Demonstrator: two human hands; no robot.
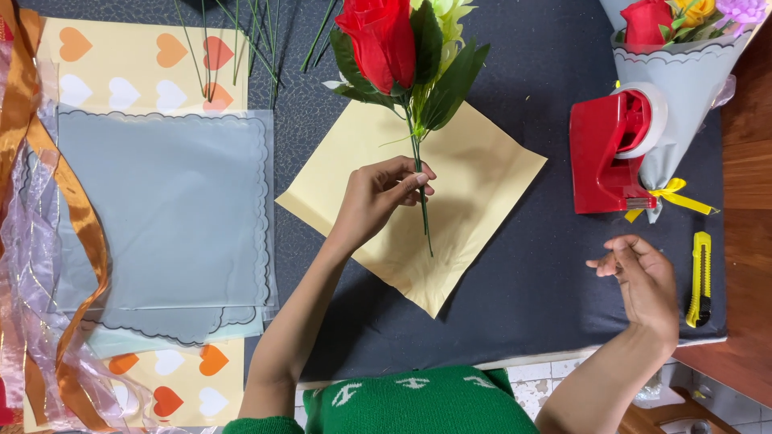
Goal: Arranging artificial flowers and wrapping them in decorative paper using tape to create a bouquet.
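Artificial red rose with green leaves [384, 40], top centre, pinched at its thin stem by left hand [378, 197] over pale yellow square paper sheet [482, 173]. Right hand [643, 277], lower right, loosely curled, holding nothing visible. Red tape dispenser [603, 153] just above; yellow utility knife [701, 277] beside. Grey scalloped wrapping sheets [161, 209] at left.

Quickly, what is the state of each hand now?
Left hand: closed on the green stem of the red artificial rose bunch.
Right hand: loosely open, holding nothing visible, above the dark table.
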